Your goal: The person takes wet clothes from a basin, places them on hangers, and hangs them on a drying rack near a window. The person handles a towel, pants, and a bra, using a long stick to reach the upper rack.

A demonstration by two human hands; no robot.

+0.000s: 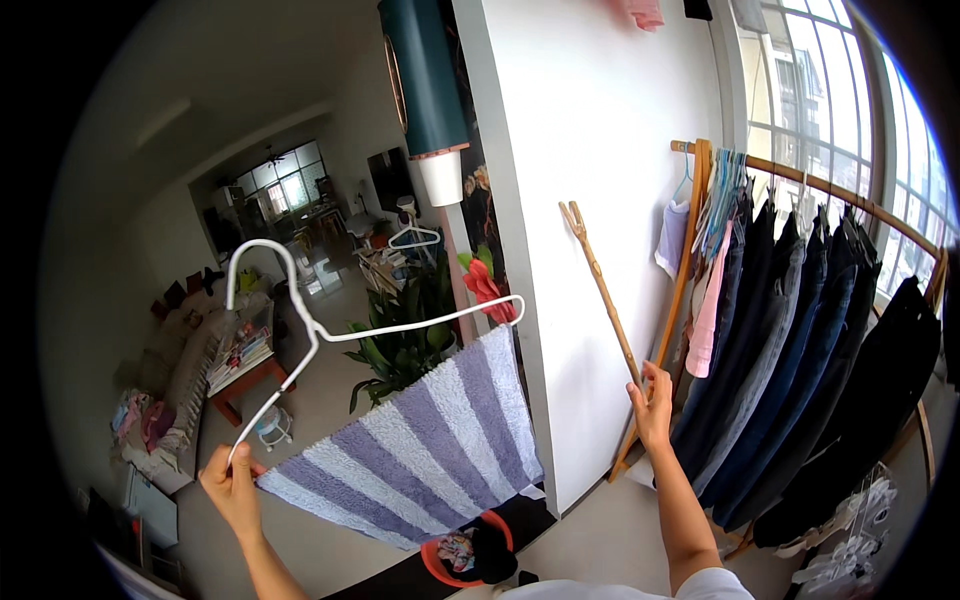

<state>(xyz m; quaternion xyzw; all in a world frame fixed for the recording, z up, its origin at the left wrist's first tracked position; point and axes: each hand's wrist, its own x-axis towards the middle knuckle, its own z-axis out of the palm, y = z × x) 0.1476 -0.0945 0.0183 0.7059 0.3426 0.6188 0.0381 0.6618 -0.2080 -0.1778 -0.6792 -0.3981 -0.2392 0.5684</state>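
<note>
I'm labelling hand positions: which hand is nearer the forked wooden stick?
Right. The right hand grips the forked wooden stick low down; the left hand is well to its left, holding the white hanger.

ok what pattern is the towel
Broad stripes, alternating muted purple and pale bluish grey; the towel shows best in the head view.

No legible text, labels, brands, numbers or signs anywhere here

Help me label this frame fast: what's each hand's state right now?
Left hand: closed, holding the white hanger by its lower end.
Right hand: closed, holding the forked wooden stick.
</note>
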